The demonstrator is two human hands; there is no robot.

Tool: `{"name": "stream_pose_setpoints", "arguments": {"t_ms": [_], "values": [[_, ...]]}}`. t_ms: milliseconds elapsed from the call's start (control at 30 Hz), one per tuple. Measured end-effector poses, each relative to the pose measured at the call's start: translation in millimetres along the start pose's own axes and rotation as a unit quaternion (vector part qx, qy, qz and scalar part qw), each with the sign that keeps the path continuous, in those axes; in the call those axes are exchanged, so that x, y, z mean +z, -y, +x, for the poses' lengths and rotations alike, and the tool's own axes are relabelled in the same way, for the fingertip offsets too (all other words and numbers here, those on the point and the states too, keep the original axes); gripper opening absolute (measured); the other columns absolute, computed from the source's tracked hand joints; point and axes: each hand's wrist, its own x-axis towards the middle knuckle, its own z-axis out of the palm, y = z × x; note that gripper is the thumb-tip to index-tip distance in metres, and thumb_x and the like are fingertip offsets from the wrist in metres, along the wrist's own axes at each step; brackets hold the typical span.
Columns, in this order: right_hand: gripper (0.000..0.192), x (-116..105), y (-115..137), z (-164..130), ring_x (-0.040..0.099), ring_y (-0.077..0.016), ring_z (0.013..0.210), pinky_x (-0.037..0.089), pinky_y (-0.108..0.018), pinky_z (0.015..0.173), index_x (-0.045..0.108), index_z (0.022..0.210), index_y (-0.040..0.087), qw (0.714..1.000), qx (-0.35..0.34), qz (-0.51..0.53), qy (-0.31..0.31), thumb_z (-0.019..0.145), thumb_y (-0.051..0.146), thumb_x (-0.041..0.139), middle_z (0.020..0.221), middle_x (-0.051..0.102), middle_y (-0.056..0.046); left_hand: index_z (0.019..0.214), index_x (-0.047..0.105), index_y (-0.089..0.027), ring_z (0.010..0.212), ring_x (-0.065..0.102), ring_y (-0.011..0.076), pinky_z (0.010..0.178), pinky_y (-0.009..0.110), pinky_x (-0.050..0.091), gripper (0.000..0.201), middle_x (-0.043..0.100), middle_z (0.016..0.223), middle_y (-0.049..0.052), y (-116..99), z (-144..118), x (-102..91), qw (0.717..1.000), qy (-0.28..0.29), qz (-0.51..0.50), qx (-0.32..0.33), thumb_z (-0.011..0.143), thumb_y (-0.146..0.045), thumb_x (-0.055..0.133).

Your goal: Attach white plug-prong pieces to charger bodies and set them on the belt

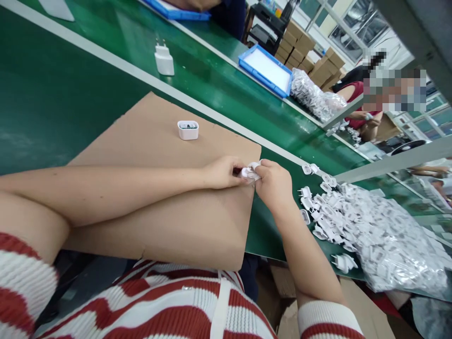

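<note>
1. The left forearm [141,183] comes in almost level from the wearer's left, and I can see the elbow crease folded tightly against the left upper arm [31,226].
2. The left wrist [201,178] looks nearly straight; the left hand [224,173] points rightward, index finger and left thumb [236,181] brought together in a pinch.
3. The right forearm [309,256] slants up and inward from the lower right.
4. The right hand [276,186] leans inward with its fingers curled, a firm-looking grip.
5. Both hands face each other, fingertips close together.
</note>
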Motion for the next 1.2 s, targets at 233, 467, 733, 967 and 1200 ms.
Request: {"name": "stream_pose_setpoints", "arguments": {"t_ms": [233,467,733,967,1200], "values": [[0.021,24,-2,-16,0.065,-0.0231,0.09,0.043,-0.03,0.068,0.075,0.097,0.025,0.983,0.102,0.135,-0.07,0.089,0.016,0.058,0.094,0.071,-0.006,0.096,0.073,-0.02,0.085,0.068,0.0247,0.073,0.033,0.052,0.031,0.074,0.087,0.004,-1,-3,5.3,1.0,-0.009,0.014,0.018,0.081,-0.047,0.076],[0.062,48,-19,-18,0.068,-0.0242,0.107,0.058,-0.037,0.085,0.046,0.153,0.028,0.874,0.171,0.4,-0.215,0.094,0.036,0.062,0.145,0.059,-0.012,0.103,0.072,-0.018,0.096,0.07,0.0282,0.083,0.034,0.054,0.034,0.076,0.104,0.007,1,91,-29.1,0.974,-0.061,0.2,-0.084,0.074,-0.032,0.082],[0.037,58,-31,-19,0.067,-0.0224,0.098,0.056,-0.034,0.082,0.066,0.13,0.019,0.927,0.133,0.302,-0.179,0.098,0.034,0.054,0.114,0.069,-0.011,0.12,0.068,-0.009,0.118,0.066,0.0372,0.097,0.038,0.051,0.058,0.071,0.123,0.022,13,182,-91.2,0.902,-0.133,0.33,-0.245,0.068,-0.027,0.087],[0.041,57,-34,-19,0.065,-0.0228,0.091,0.05,-0.032,0.078,0.064,0.068,0.023,0.931,0.155,0.276,-0.182,0.101,0.04,0.046,0.089,0.069,-0.008,0.151,0.051,-0.019,0.15,0.038,0.0402,0.118,0.044,0.04,0.103,0.044,0.162,0.018,4,113,-169.2,0.927,-0.044,0.311,-0.207,0.063,-0.055,0.09],[0.038,52,-17,-21,0.068,-0.0207,0.082,0.048,-0.03,0.07,0.074,0.092,0.025,0.906,0.18,0.372,-0.088,0.102,0.045,0.044,0.096,0.077,-0.006,0.156,0.049,-0.03,0.137,0.056,0.0373,0.112,0.045,0.047,0.107,0.058,0.153,0.01,1,-12,-215.9,0.941,0.224,0.153,-0.203,0.06,-0.053,0.092]]}}
